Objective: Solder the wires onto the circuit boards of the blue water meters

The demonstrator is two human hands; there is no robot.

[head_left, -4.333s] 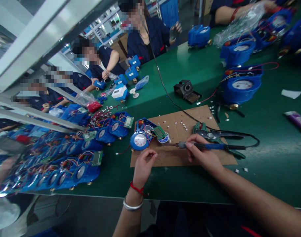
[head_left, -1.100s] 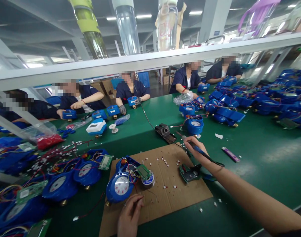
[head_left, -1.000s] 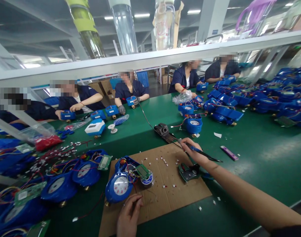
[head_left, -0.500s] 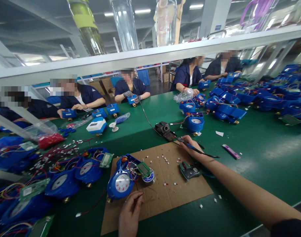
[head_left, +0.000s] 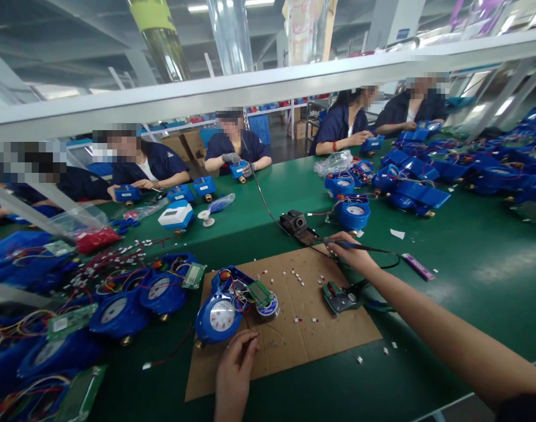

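Note:
My right hand (head_left: pixel 349 252) grips a soldering iron (head_left: pixel 365 247), its tip end at the dark soldering-iron stand (head_left: pixel 294 224). Near the front edge of the cardboard sheet (head_left: pixel 303 343), my left hand (head_left: pixel 235 366) pinches thin solder wire, fingers closed. A loop of that wire leads toward the solder spool (head_left: pixel 268 309). Just beyond my left fingers lies a blue water meter (head_left: pixel 221 316) with its round dial up. Its coloured wires run to a small green circuit board (head_left: pixel 259 293) resting on the spool.
More blue meters (head_left: pixel 118 316) with wires crowd the left, and a large pile (head_left: pixel 482 170) fills the right. A green-black tool (head_left: pixel 340 298) and small white connectors lie on the cardboard. A shelf (head_left: pixel 250 88) crosses overhead. Co-workers (head_left: pixel 239 146) sit opposite.
My right hand and the soldering iron have come nearer the stand, and the iron's cord has swung into a loop. My left hand stays by the meter. The view has shifted slightly.

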